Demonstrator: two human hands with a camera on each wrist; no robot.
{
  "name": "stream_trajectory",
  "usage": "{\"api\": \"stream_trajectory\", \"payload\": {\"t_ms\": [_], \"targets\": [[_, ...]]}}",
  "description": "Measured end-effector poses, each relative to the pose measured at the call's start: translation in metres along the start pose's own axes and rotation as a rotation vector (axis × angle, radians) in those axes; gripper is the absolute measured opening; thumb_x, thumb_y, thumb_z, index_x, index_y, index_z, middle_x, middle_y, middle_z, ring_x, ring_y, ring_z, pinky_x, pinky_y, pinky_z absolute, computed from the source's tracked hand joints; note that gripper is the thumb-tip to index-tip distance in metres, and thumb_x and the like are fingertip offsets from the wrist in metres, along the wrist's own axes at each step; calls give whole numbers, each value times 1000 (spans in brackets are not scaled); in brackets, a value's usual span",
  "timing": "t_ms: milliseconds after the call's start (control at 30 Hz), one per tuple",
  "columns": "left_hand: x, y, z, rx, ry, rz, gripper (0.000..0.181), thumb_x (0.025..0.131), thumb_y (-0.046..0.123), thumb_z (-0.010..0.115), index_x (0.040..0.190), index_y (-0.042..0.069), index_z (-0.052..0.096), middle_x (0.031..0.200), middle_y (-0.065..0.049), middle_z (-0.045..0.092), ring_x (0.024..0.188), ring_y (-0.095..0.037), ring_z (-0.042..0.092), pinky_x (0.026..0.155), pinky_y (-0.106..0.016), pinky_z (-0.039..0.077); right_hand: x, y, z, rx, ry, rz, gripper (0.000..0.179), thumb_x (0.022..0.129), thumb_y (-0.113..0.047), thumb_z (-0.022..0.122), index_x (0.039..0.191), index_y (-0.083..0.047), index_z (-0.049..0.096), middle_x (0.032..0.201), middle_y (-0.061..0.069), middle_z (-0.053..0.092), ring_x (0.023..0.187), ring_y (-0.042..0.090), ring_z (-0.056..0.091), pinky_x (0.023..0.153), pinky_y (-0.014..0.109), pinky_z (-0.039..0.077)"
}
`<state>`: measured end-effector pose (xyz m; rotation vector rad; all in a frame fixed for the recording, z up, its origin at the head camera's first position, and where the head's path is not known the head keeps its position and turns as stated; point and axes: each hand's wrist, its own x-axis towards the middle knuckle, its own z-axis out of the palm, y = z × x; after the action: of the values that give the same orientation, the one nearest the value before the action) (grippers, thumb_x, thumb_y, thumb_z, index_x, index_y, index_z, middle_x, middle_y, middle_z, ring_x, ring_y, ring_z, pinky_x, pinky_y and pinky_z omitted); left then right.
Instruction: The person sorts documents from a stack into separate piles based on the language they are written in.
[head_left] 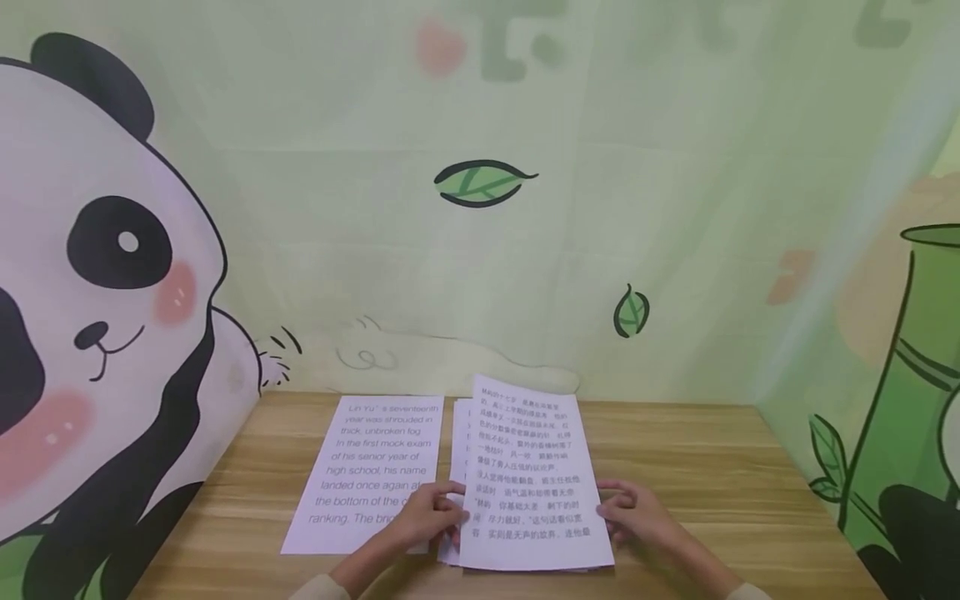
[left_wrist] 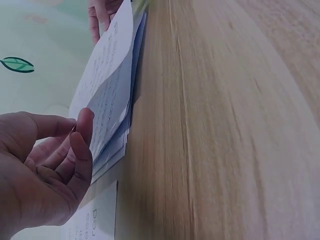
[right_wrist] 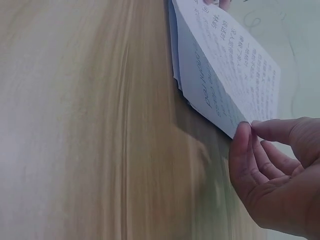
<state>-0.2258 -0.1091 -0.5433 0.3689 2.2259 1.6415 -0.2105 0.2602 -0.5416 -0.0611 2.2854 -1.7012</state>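
Observation:
A white sheet with printed Chinese text (head_left: 528, 475) is lifted a little and tilted above a stack of papers (head_left: 458, 450). My left hand (head_left: 429, 518) pinches its left edge between thumb and fingers. On the opposite side, my right hand (head_left: 636, 515) pinches the right edge; the right wrist view shows thumb and fingertips meeting at that side. Under the raised sheet, a page with English print (right_wrist: 207, 95) shows in the right wrist view. Left of the stack, a separate sheet with English text (head_left: 367, 467) lies flat, its lower right part hidden behind my left hand and forearm.
The papers are on a wood-grain table (head_left: 697, 475). Behind its far edge hangs a pale green cloth backdrop (head_left: 337, 225) with a printed panda (head_left: 112, 242) on the left and green bamboo (head_left: 892, 375) on the right.

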Motion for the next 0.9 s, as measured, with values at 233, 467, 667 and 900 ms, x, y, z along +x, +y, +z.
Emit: {"api": "stream_trajectory", "payload": {"t_ms": [233, 467, 667, 900], "targets": [[2, 2, 7, -26, 5, -24, 47, 89, 4, 68, 132, -9, 56, 87, -20, 77, 57, -9, 65, 56, -23, 46, -9, 4, -8, 15, -4, -18, 62, 95, -11, 69, 143, 15, 40, 95, 5, 73, 86, 19, 72, 73, 36, 63], [14, 7, 25, -73, -38, -4, 43, 90, 2, 66, 130, -11, 56, 88, -23, 76, 57, -8, 64, 55, -21, 47, -21, 9, -24, 6, 54, -7, 61, 96, -9, 66, 145, 14, 38, 97, 6, 72, 89, 21, 73, 76, 37, 63], [25, 16, 47, -62, -28, -19, 44, 89, 3, 68, 131, -8, 58, 89, -20, 77, 59, -9, 64, 56, -22, 48, -29, 15, -43, 5, 76, -1, 63, 96, -9, 66, 147, 14, 36, 98, 5, 71, 87, 17, 71, 73, 32, 62], [41, 26, 71, -40, -34, -7, 42, 88, 2, 69, 129, -5, 61, 90, -19, 77, 60, -10, 64, 56, -22, 49, -40, 22, -65, -6, 166, 43, 61, 95, -10, 68, 146, 10, 41, 101, 9, 73, 89, 19, 70, 73, 33, 60]]}}
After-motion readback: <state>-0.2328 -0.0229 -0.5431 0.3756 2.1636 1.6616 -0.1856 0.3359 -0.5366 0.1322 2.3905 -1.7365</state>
